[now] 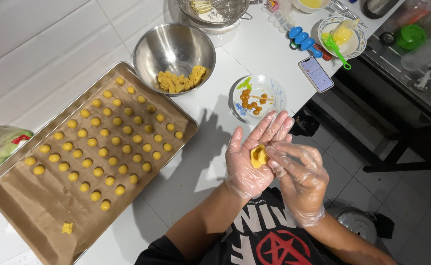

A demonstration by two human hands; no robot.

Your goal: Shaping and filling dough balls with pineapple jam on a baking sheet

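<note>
White counter point(200, 167): tiled worktop seen from above, carrying everything below.
Baking tray point(9, 169): metal, lined with brown paper, at the left; rows of small yellow dough balls point(108, 142) cover its upper half, and one loose scrap lies near the lower edge.
Steel bowl point(173, 46): just past the tray's far corner, holding cut yellow dough pieces point(182, 80).
Glass dish point(274, 103): beyond the hands, holding small orange filling balls point(252, 101).
Left hand point(252, 159): gloved in clear plastic, palm up and open, cradling a flattened yellow dough piece point(258, 156).
Right hand point(299, 176): gloved too, fingertips pinching the dough's edge; narrow grip.
Step in hand: seemingly folding dough around filling in the palm.
Next move: likely calls for gentle, even pinching, then rolling it round.
</note>
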